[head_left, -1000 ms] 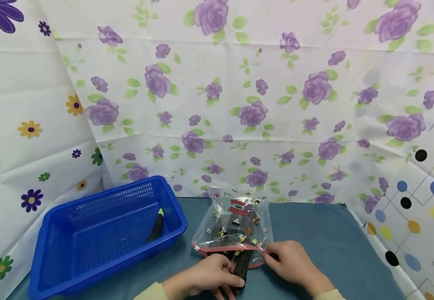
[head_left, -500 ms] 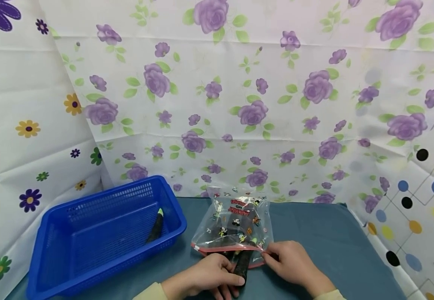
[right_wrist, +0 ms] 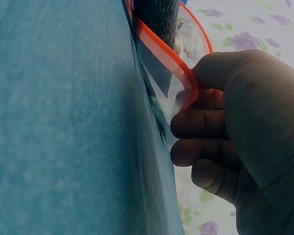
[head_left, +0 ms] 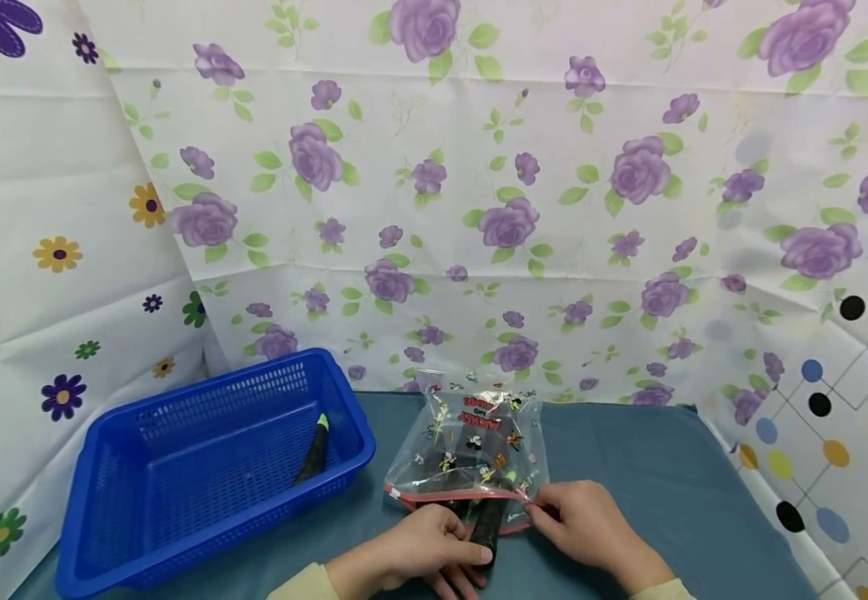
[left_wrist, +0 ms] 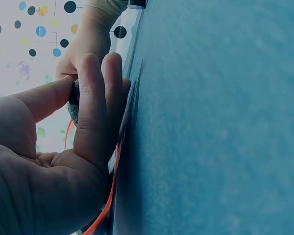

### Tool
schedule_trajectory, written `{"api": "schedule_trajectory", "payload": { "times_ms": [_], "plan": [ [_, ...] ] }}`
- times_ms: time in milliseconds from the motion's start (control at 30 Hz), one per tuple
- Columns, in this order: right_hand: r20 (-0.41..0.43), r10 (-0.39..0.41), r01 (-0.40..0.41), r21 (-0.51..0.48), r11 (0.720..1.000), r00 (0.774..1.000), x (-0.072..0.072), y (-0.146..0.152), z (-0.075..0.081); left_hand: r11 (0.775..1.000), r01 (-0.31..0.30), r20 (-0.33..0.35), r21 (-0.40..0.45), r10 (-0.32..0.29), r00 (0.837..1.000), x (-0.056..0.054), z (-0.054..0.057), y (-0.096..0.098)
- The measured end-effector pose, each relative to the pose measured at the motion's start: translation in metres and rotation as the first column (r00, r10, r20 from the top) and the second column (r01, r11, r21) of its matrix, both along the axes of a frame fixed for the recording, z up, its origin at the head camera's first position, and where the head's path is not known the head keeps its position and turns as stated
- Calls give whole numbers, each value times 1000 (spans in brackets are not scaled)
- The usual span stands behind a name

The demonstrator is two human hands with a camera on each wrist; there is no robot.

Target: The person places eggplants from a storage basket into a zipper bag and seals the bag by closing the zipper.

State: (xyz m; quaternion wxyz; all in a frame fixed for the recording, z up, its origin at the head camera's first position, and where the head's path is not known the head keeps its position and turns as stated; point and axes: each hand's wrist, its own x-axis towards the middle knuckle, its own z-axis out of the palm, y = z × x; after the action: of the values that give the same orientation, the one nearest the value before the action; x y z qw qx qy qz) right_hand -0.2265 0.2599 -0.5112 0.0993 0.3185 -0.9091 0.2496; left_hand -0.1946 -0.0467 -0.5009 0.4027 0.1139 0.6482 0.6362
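Observation:
My left hand (head_left: pixel 422 546) holds the near end of a dark, wrinkled, cucumber-shaped piece (head_left: pixel 488 529) with a pale green tip, thumb on top and fingers below. Its far end lies inside the mouth of a clear zip bag (head_left: pixel 471 450) with cartoon prints and a red zip edge. Other dark pieces show inside the bag, partly hidden by the print and my left hand. At the bag's right corner, my right hand (head_left: pixel 584 529) pinches the red edge (right_wrist: pixel 169 58) between thumb and forefinger. The left wrist view shows the dark piece's end (left_wrist: pixel 74 100) between thumb and fingers.
A blue perforated basket (head_left: pixel 212 533) stands to the left of the bag, with one similar dark piece (head_left: pixel 314 450) leaning inside its right end. Teal cloth (head_left: pixel 644 467) covers the table. Flower-print sheets (head_left: pixel 434 317) hang behind it, and a dotted sheet (head_left: pixel 839 500) hangs at the right.
The dark piece in my left hand has slid slightly farther into the bag. My right hand keeps its pinch on the edge. The head view has shifted a little.

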Motion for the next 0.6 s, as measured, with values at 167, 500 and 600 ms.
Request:
{"api": "schedule_trajectory", "payload": {
  "times_ms": [167, 500, 600],
  "plan": [
    [-20, 3, -3, 0, 1000, 1000, 2, 1, -3, 1000, -7, 14, 18, 6, 1000, 3, -2, 2],
    [-42, 11, -10, 10, 1000, 999, 0, -2, 3, 999, -27, 10, 47, 27, 1000, 4, 3, 4],
    [-48, 2, -1, 22, 1000, 999, 0, -3, 4, 999, -26, 5, 48, 26, 1000, 6, 5, 3]
  ]
}}
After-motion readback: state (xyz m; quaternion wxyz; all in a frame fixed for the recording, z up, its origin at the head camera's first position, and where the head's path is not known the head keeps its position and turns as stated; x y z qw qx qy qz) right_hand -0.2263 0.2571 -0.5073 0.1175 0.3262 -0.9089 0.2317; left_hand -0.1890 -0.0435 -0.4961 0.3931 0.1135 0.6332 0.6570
